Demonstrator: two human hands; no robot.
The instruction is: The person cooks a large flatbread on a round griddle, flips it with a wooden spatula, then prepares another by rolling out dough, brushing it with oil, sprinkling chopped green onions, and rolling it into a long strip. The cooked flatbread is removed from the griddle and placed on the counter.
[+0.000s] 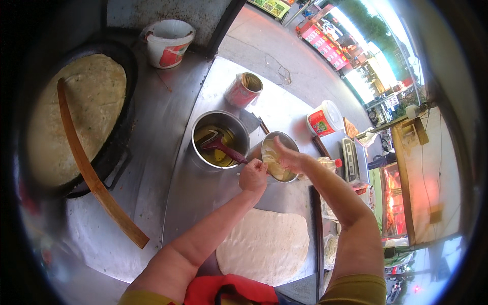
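My left hand has its curled fingers at the near-left rim of a smaller metal pot, apparently gripping it. Inside that pot is a pale, wet paste. My right hand is over the pot's mouth, fingers stretched out, with nothing visible in it. Left of this pot stands a larger steel pot of yellowish oil. A brush with a dark red handle rests in it, its handle end close to my left hand. Below my forearms, a flattened sheet of dough lies on the metal worktop.
At left, a large flatbread fills a black griddle pan, with a curved wooden strip across it. White buckets, a tin of sticks, a lidded tub, a scraper and a scale stand around.
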